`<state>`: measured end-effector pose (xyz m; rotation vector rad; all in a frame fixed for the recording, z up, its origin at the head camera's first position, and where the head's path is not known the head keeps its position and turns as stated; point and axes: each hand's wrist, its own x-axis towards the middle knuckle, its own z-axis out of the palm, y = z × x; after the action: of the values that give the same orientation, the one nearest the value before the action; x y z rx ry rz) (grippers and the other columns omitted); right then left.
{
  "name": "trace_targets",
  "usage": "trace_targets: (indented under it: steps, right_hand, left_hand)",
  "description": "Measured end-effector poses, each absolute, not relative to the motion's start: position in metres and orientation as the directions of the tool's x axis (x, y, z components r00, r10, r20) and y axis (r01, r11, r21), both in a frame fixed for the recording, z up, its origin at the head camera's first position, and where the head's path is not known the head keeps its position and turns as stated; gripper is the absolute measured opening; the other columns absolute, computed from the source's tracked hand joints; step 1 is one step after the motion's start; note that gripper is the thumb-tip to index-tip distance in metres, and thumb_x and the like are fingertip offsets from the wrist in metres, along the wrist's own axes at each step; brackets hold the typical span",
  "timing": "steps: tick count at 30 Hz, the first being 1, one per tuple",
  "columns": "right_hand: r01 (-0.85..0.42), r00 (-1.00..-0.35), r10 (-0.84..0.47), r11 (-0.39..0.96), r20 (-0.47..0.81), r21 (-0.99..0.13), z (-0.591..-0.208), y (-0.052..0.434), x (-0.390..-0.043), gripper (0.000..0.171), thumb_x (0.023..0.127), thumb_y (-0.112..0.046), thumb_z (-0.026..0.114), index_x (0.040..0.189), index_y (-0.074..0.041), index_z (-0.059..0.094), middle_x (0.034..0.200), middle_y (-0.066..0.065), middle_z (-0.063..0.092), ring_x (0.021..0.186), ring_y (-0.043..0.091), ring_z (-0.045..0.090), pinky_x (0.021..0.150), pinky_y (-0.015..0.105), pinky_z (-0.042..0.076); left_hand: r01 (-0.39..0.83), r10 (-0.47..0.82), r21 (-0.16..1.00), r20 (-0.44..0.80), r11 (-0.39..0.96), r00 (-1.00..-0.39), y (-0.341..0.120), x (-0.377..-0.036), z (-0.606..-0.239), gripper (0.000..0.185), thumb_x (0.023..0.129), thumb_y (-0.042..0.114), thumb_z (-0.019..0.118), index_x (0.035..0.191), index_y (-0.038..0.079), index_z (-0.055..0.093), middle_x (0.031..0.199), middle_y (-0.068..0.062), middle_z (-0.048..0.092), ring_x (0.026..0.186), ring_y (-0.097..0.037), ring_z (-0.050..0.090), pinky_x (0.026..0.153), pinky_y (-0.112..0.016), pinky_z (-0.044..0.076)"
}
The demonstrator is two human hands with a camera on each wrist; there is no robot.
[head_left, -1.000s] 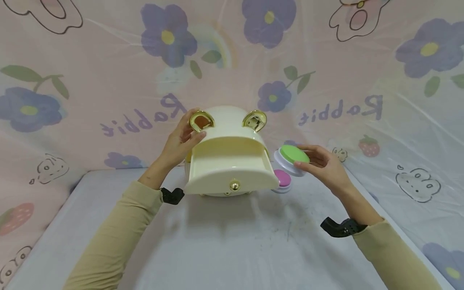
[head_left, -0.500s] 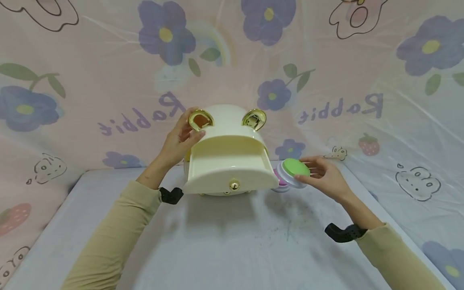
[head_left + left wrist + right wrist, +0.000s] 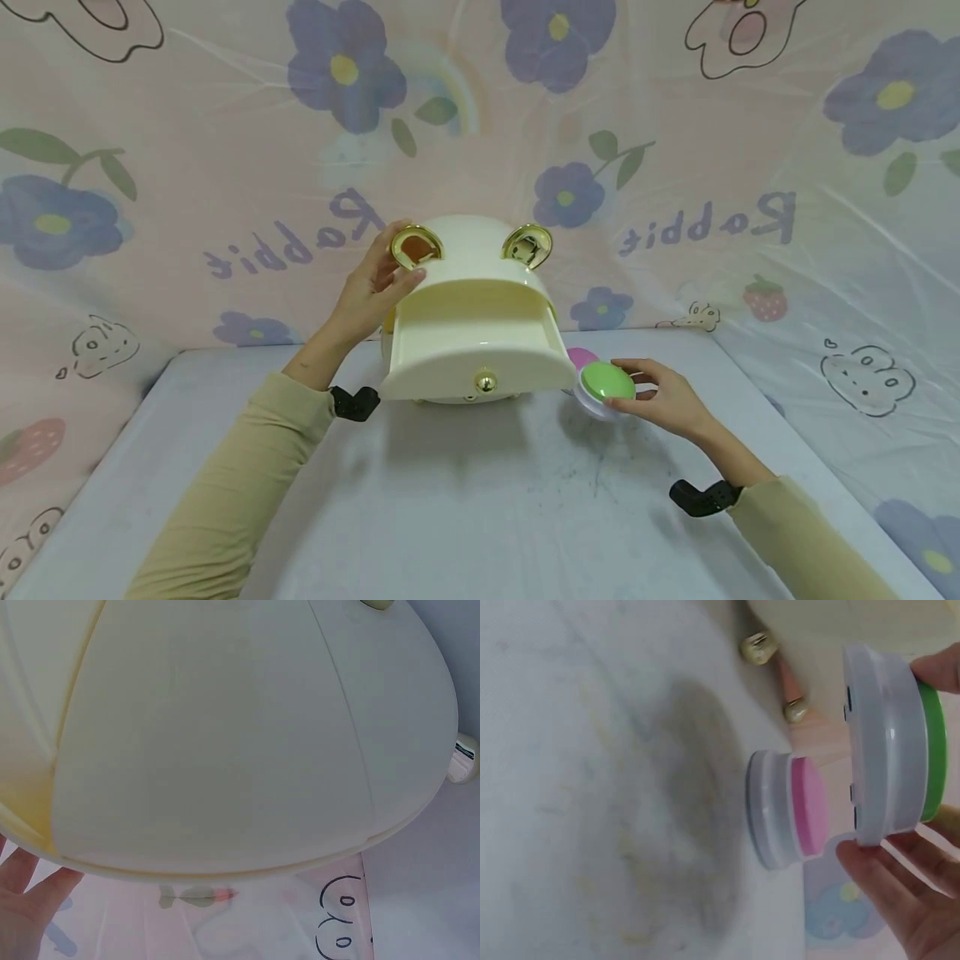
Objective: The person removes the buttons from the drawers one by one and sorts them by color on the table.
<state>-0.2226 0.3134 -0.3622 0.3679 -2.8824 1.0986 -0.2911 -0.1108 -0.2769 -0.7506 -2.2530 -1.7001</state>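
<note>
A cream box (image 3: 472,275) with two gold ears stands at the back middle of the table, its drawer (image 3: 480,354) pulled out toward me. My left hand (image 3: 375,292) grips the box's upper left side by the left ear (image 3: 416,247); the left wrist view shows mostly the box's shell (image 3: 225,735). My right hand (image 3: 660,396) pinches a white round button with a green top (image 3: 606,383) by its rim, low over the table just right of the drawer. In the right wrist view this green button (image 3: 889,742) hangs slightly off the surface beside a pink-topped button (image 3: 787,810).
The pink button (image 3: 580,357) sits on the grey table (image 3: 480,500) behind the green one, against the box's right side. Gold feet (image 3: 757,646) show under the box. A flowered plastic curtain (image 3: 712,167) walls the table on three sides.
My right hand has brought the green button down and toward me, from above the pink button to low in front of it. The left hand and the box stayed put.
</note>
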Motion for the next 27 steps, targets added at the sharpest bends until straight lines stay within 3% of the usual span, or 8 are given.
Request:
trace_targets:
  steps: [21, 27]
  right_hand:
    - [-0.301, -0.948, -0.306, 0.755, 0.092, -0.583, -0.402, 0.318, -0.222, 0.067, 0.074, -0.037, 0.082, 0.124, -0.002, 0.055, 0.121, 0.014, 0.060, 0.106, 0.030, 0.059, 0.082, 0.038, 0.056]
    - [-0.351, -0.932, -0.344, 0.769, 0.117, -0.534, -0.400, 0.312, -0.220, 0.066, 0.073, -0.036, 0.082, 0.122, 0.000, 0.056, 0.117, 0.013, 0.062, 0.103, 0.029, 0.060, 0.085, 0.043, 0.053]
  left_hand:
    - [0.523, 0.257, 0.831, 0.472, 0.190, -0.843, -0.110, -0.290, -0.277, 0.067, 0.095, 0.017, 0.060, 0.150, 0.033, 0.027, 0.141, -0.014, 0.049, 0.134, -0.030, 0.044, 0.113, -0.055, 0.027]
    - [0.513, 0.262, 0.838, 0.461, 0.187, -0.848, -0.108, -0.282, -0.269, 0.067, 0.095, 0.013, 0.059, 0.151, 0.025, 0.025, 0.141, -0.017, 0.048, 0.135, -0.032, 0.042, 0.113, -0.054, 0.027]
